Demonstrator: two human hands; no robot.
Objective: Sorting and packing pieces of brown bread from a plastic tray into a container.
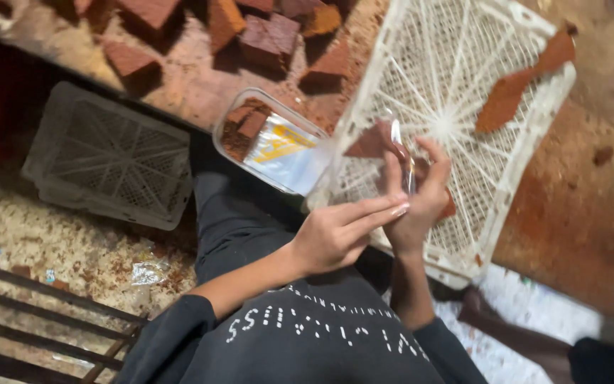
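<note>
My right hand (419, 203) is raised over a white plastic crate (534, 135) and pinches a clear plastic wrapper (401, 153). A brown triangular slice (371, 142) sits at the wrapper's left end. My left hand (339, 233) lies just beside it, fingers stretched out flat, the tips touching the right hand near the wrapper. Both forearms come up from my dark sleeves at the bottom.
A clear plastic tub (230, 117) with brown pieces and a white-and-yellow packet lies left of the crate. Several brown blocks (271, 39) lie on the stained surface above. A thin brown piece (509, 99) rests in the crate. A grey crate (108, 163) and metal bars (44, 320) are at left.
</note>
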